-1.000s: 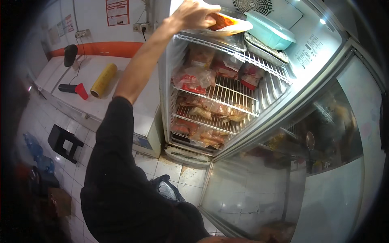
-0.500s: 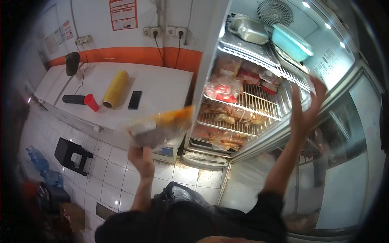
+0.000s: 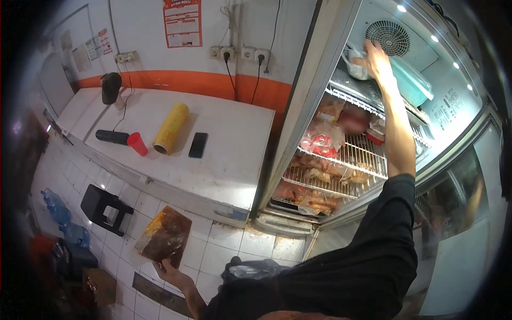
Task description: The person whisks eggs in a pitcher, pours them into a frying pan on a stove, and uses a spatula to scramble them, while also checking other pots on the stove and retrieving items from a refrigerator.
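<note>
My left hand (image 3: 173, 274) holds a flat clear plastic pack (image 3: 166, 233) with brown and orange contents by its lower edge, low over the tiled floor. With my right arm stretched up into the open glass-door fridge (image 3: 349, 80), my right hand (image 3: 376, 63) is closed at a silvery metal container (image 3: 358, 68) on the top shelf. The hand covers part of that container, and clear plastic shows around it. Just right of it sits a teal plastic tub (image 3: 410, 82).
Wire shelves (image 3: 368, 156) below hold bagged food (image 3: 322, 140). On the white counter (image 3: 224, 165) lie a yellow roll (image 3: 172, 128), a phone (image 3: 198, 145) and a red cup (image 3: 137, 144). A black stool (image 3: 106, 209) and blue bottles (image 3: 58, 210) stand on the floor.
My right hand has gone from open near the fridge door up to the metal container on the top shelf. My left hand has lowered the pack from counter height, tilting its broad side into view.
</note>
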A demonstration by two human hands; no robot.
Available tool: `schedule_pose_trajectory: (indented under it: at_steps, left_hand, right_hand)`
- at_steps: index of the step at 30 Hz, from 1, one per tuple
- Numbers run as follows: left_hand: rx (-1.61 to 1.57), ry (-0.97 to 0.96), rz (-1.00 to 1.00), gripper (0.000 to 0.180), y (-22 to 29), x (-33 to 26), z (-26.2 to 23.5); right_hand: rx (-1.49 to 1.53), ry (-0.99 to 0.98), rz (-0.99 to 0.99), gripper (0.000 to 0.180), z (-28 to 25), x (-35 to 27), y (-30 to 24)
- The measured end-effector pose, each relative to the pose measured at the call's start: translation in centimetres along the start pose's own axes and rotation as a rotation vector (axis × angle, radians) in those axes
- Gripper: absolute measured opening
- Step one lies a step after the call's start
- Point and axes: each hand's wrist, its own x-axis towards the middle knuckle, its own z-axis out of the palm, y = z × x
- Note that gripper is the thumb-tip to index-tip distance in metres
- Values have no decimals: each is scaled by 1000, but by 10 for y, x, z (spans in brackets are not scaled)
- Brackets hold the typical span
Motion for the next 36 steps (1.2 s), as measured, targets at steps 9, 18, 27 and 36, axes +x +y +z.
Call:
schedule_pose_trajectory:
  at_steps: [9,18,27,36]
  left_hand:
    - [-139,-175,-14,39,2,8,73]
    - [-360,-471,-230,43,15,-19,118]
    - [-446,-742,-589,29,14,-8,151]
    - [-388,-622,-631,17,7,3,107]
  right_hand:
    - [9,86,225,62,56,27,0]
    - [216,459,182,69,8,-29,-52]
    - [509,339,258,54,-142,-393,-233]
    - [825,-138,426,50,-94,-490,-293]
